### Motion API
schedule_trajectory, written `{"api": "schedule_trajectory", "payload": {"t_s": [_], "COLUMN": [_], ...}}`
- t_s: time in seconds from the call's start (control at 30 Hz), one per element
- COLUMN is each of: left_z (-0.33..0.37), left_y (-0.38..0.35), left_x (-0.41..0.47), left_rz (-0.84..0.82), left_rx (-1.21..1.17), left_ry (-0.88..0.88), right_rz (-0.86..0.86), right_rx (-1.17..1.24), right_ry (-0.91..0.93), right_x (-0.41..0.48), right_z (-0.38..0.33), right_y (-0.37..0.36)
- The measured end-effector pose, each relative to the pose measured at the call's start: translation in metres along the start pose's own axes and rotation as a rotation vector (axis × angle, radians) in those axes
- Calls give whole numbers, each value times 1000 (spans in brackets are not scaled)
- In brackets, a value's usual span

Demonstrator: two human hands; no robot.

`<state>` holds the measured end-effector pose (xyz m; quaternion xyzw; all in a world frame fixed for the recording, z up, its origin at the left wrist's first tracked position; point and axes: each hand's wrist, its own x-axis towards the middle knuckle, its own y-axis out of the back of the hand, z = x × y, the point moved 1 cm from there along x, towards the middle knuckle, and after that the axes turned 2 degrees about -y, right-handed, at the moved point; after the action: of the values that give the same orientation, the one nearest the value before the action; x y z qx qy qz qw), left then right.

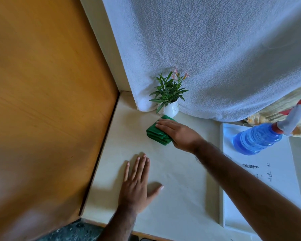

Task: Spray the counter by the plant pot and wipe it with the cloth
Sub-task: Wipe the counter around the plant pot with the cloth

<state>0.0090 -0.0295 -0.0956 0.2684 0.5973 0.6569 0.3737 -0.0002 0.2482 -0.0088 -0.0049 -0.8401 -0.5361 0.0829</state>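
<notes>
Counter: we are pressing the folded green cloth flat under our open right hand, just before the plant pot; our left hand is lying open, palm down (probably bracing). Spray bottle is standing aside, right.

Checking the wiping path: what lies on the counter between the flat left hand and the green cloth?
Nothing: the head view shows bare counter between the left hand and the cloth.
</notes>
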Motion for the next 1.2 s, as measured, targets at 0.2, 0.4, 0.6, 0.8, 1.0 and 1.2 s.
{"api": "schedule_trajectory", "payload": {"t_s": [0.2, 0.4, 0.6, 0.8, 1.0, 1.2], "left_z": [1, 1, 1, 0, -2, -2], "left_y": [0, 0, 0, -2, -5, -3], "left_x": [0, 1, 1, 1, 1, -1], "left_rz": [16, 1, -13, -5, -8, -2], "left_rx": [-22, -30, -25, -25, -16, -28], "left_ry": [-6, -1, 7, 4, -1, -6], "right_rz": [-23, -79, 60, 105, 40, 99], "right_rx": [-36, 0, -78, -135, -55, -42], "right_ry": [5, -70, 53, -26, -202, -208], "right_x": [13, 1, -3, -5, -25, -39], "right_z": [8, 14, 5, 13, 21, 7], "right_y": [11, 0, 11, 10, -9, 4]}}
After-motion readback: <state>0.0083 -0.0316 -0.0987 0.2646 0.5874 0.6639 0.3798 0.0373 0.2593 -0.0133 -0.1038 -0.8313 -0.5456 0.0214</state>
